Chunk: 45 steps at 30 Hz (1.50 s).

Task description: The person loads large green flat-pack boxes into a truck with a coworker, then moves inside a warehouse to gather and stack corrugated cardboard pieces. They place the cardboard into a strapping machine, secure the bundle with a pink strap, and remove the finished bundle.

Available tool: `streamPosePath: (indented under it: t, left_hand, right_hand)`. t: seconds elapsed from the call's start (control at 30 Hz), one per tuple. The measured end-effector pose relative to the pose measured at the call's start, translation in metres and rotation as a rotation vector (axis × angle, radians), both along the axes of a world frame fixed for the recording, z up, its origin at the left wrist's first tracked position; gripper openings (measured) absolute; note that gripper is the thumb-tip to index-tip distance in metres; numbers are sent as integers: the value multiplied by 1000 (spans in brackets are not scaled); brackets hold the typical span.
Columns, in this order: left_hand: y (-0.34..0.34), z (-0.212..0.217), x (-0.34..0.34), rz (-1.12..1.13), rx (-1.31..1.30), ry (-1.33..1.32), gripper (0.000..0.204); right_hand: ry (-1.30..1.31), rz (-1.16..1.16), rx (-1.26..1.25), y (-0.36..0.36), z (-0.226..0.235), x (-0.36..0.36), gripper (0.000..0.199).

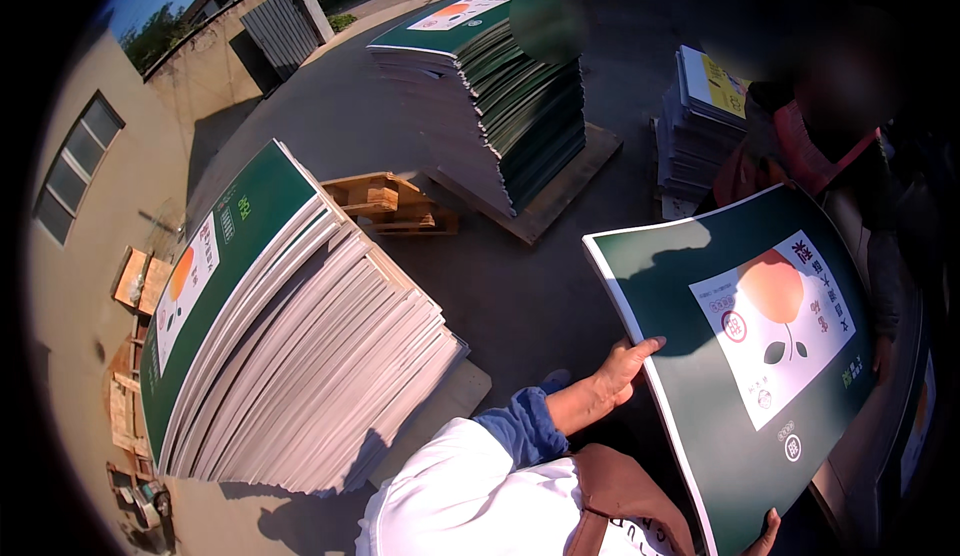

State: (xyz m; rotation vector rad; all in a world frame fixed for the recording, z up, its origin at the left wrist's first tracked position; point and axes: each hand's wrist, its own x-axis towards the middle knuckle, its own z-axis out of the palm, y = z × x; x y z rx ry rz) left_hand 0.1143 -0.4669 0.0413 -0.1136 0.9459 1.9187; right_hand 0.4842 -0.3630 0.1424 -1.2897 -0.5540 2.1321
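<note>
Left stack (300, 366) and green board (770, 351) hem in a passable floor gap (525, 306).

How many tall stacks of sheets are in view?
3: near green-topped stack at left; far green-topped stack at centre; yellow-and-white stack at right. Others may be hidden in darkness.

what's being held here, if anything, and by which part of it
A green printed sheet: the left hand grips its left edge, thumb on top; the right hand is at its bottom edge, its grip only partly visible.
</note>
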Motion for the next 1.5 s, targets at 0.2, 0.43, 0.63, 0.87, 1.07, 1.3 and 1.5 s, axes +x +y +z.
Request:
streamPosePath:
  t: [0.2, 0.43, 0.63, 0.87, 1.07, 1.3, 1.5]
  left_hand:
    - [2, -7, 5, 20, -10, -20, 38]
    - [2, -1, 7, 17, -58, -20, 41]
    - [-1, -14, 10, 16, -11, 27, 40]
    - [-13, 10, 8, -42, -19, -27, 43]
    - [-9, 4, 13, -48, -69, -60, 43]
    - [-5, -14, 26, -69, -39, -195, 29]
    - [-14, -18, 23, -83, -10, -214, 31]
  right_hand:
    - [-24, 45, -153, -4, 8, 23, 50]
    - [-404, 42, 314, -39, 54, -31, 50]
    - [-260, -37, 315, -19, 22, -21, 44]
    - [-105, -90, 313, -8, -12, -3, 37]
    - [-35, 44, 360, 17, -31, 20, 46]
    - [-128, 30, 391, 31, -10, 22, 47]
    - [-144, -15, 389, 23, -19, 16, 47]
